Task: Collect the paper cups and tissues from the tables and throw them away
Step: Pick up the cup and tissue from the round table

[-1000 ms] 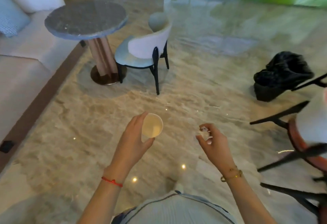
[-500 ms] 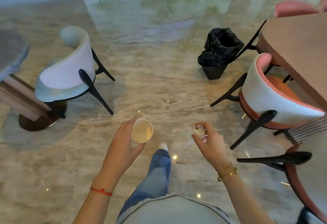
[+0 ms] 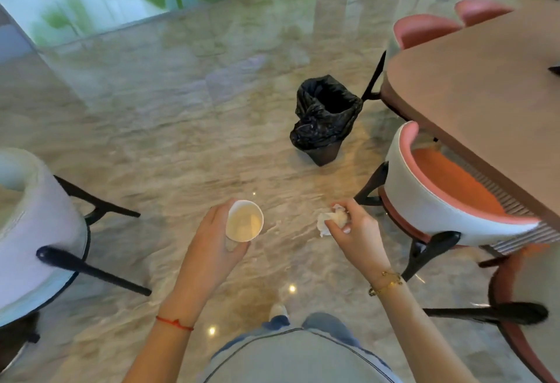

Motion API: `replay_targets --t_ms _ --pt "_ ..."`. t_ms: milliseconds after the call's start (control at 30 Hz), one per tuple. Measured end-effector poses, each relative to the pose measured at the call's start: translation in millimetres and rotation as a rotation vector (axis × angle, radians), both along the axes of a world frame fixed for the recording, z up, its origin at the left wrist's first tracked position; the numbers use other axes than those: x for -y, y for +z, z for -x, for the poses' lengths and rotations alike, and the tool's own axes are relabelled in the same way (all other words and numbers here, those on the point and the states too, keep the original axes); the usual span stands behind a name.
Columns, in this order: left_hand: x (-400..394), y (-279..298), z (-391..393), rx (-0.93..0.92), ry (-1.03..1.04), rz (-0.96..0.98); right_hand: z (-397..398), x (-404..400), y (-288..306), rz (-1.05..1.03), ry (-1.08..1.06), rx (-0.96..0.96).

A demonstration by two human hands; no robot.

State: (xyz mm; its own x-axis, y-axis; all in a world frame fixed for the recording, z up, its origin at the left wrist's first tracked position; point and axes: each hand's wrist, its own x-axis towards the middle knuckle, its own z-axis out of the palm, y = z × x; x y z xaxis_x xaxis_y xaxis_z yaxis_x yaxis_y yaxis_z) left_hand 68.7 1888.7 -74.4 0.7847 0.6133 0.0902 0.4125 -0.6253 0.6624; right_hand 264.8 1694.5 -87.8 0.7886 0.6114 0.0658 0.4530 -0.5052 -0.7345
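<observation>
My left hand point(image 3: 212, 246) grips a white paper cup point(image 3: 244, 220), its open mouth turned toward the camera and nothing visible inside. In my right hand point(image 3: 357, 231) sits a crumpled white tissue point(image 3: 331, 220), pinched between thumb and fingers. Both hands are held out in front of me above the marble floor. A small bin lined with a black bag point(image 3: 325, 119) stands on the floor ahead, slightly right of centre, its mouth open.
A brown wooden table point(image 3: 485, 85) fills the right side, with pink-and-white chairs point(image 3: 439, 198) around it. Another pale chair with black legs point(image 3: 39, 231) stands close on the left. Open floor point(image 3: 181, 128) lies between me and the bin.
The view has swung right and moved forward: the bin is now nearer and more central, and the round stone table has left the view. Both hands keep the same hold.
</observation>
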Motion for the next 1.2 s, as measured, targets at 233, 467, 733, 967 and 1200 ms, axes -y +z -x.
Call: replay_targets --t_ms 233,467,733,967,1200 --pt "-81 0 -117 -0.034 -0.104 -0.015 -95 -55 -9 0.042 -0.121 -0.066" --pt "-148 -17 -256 -0.063 -0.18 -0.01 -217 -113 -32 0.041 -0.186 -0.09" --pt "-223 -7 -445 -0.046 -0.197 -0.021 -402 -196 -20 0.024 -0.18 -0.06" --pt "-285 -15 -580 -0.049 -0.183 0.008 -537 -270 -23 0.063 -0.137 -0.097" --pt "-349 -57 -723 -0.139 -0.251 0.069 -653 -346 -57 0.134 -0.152 -0.171"
